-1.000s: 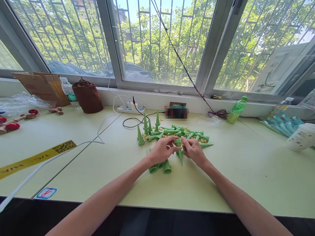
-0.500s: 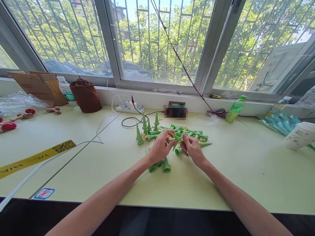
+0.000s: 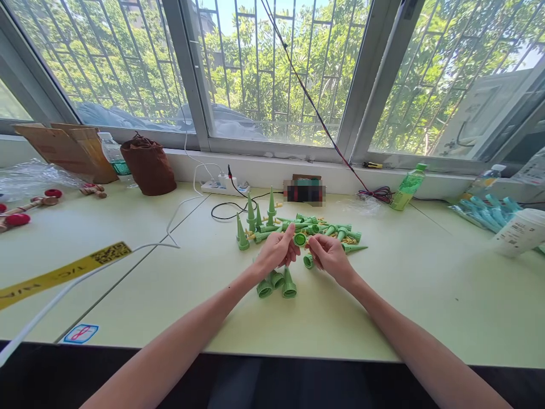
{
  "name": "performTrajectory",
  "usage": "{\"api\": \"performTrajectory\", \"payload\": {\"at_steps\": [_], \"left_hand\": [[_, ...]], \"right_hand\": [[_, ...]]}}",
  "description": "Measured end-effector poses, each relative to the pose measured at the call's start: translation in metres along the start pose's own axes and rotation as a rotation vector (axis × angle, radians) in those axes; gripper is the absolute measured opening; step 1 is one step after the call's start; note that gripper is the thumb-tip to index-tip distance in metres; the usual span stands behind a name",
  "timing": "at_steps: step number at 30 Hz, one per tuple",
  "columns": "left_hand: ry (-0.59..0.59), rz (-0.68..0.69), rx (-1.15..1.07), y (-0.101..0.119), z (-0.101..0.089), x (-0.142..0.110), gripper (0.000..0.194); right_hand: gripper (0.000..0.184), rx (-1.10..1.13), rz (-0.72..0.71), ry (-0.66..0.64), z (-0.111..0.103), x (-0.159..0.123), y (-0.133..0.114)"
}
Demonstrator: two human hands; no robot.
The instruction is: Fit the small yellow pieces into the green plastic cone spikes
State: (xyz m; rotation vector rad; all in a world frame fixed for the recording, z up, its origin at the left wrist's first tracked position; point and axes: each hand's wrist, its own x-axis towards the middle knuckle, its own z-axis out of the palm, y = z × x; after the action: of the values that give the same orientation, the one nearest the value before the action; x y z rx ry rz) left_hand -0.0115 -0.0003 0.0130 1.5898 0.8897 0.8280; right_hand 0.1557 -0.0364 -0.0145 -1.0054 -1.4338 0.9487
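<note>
My left hand point(image 3: 279, 250) is closed round a green plastic watering spike point(image 3: 300, 240), its round open end facing me and the rest hidden by my fingers. Close beside that rim, the fingertips of my right hand point(image 3: 331, 254) are pinched together; what they grip is too small to make out. Several green spikes with wide threaded ends, such as this spike point(image 3: 289, 286), lie in front of my left hand. Behind both hands is a heap of green spikes point(image 3: 343, 232) with small yellow valves point(image 3: 349, 241) among them. Several more spikes point(image 3: 250, 215) stand upright at the left.
A power strip point(image 3: 208, 187) with cables, a partly blurred box point(image 3: 304, 190) and a green bottle point(image 3: 407, 187) line the window side. At left are a brown pouch point(image 3: 148, 166) and red-and-wood toys point(image 3: 32, 207). A white cup point(image 3: 518, 234) stands at right.
The held spike has turned and moved slightly left, its open end now towards me. My left fingers have wrapped round it, and my right fingertips have followed to the left.
</note>
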Motion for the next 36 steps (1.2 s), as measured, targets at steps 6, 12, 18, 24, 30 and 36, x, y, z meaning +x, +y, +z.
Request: {"api": "performTrajectory", "payload": {"at_steps": [6,12,18,24,30,36], "left_hand": [[-0.09,0.024,0.0,-0.007,-0.002,0.002,0.064],[-0.142,0.083,-0.001,-0.007,0.0,0.002,0.055],[-0.111,0.181,0.105,-0.011,-0.001,0.002,0.052],[-0.087,0.254,0.195,-0.012,-0.002,0.001,0.048],[-0.097,0.305,0.313,-0.008,-0.001,-0.003,0.043],[-0.086,0.4,0.4,-0.009,0.0,-0.003,0.043]], "right_hand": [[0.034,-0.051,-0.024,-0.007,-0.001,-0.002,0.0],[0.035,-0.074,-0.017,0.037,-0.001,-0.002,-0.001],[0.035,-0.072,-0.04,0.029,-0.001,-0.002,-0.001],[0.041,-0.073,-0.039,0.029,-0.001,-0.002,0.0],[0.045,-0.046,-0.019,0.038,-0.001,-0.003,-0.002],[0.05,-0.01,0.008,0.044,0.0,-0.001,-0.002]]}}
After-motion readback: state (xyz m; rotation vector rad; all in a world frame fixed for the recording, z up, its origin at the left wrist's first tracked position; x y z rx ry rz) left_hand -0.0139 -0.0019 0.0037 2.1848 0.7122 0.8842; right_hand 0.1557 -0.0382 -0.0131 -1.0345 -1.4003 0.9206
